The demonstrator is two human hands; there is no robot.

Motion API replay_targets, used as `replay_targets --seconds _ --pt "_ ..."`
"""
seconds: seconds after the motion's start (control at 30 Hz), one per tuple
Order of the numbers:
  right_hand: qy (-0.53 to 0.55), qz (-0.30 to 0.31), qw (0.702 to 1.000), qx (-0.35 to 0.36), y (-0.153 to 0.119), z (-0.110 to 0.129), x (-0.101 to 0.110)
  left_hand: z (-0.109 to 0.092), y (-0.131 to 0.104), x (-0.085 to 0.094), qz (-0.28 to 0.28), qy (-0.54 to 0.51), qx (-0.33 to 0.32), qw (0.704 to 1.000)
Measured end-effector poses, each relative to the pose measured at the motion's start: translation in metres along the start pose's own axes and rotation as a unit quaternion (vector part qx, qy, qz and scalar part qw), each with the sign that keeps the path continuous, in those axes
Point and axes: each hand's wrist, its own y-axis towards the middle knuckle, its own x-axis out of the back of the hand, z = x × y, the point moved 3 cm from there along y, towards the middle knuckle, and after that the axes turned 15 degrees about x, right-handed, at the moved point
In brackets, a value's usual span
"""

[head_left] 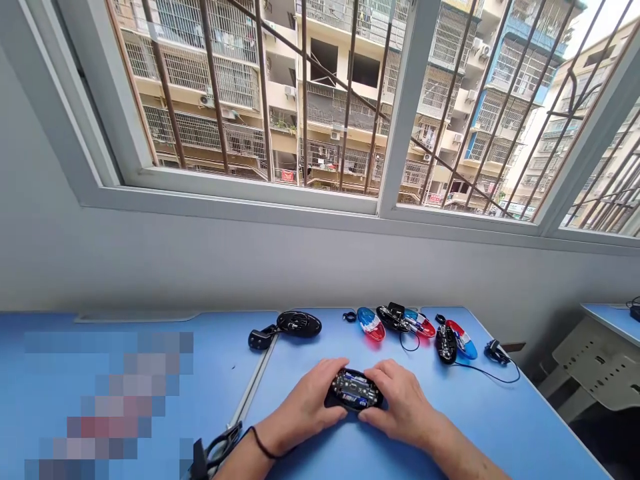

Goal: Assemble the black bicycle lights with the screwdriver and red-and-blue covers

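In the head view, an oval black housing (357, 389) sits low over the blue table, its inside facing up. A dark circuit board and blue cylindrical batteries show in it. My left hand (319, 398) grips its left end between thumb and fingers. On the opposite end, my right hand (399, 405) has its thumb at the near edge and its fingers at the far edge. Whether the housing touches the table I cannot tell. Beyond my hands lie a red, clear and blue oval cover (371, 324) and a black oval shell (299, 324) with an arm-like black part (262, 338).
Several similar parts lie along the back: an opened black unit (393, 317), another black housing (445, 343), a red-and-blue cover (461, 339) and a cabled black part (497, 352). Black-looped scissors (223, 445) lie by my left wrist. A barred window rises behind the blue table (300, 360).
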Motion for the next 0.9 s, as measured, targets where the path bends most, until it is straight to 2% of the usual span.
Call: replay_targets --seconds 0.23,0.6,0.9 --pt "-0.002 0.002 1.000 -0.020 -0.002 0.000 -0.008 0.004 0.002 0.008 0.036 -0.043 0.049 0.997" --pt "-0.006 0.011 1.000 0.010 -0.006 0.003 -0.008 -0.003 -0.001 0.011 0.075 -0.029 0.020 0.997" --pt "-0.010 0.008 1.000 0.022 -0.007 0.008 -0.010 0.007 0.002 0.010 0.100 -0.093 0.004 0.991"
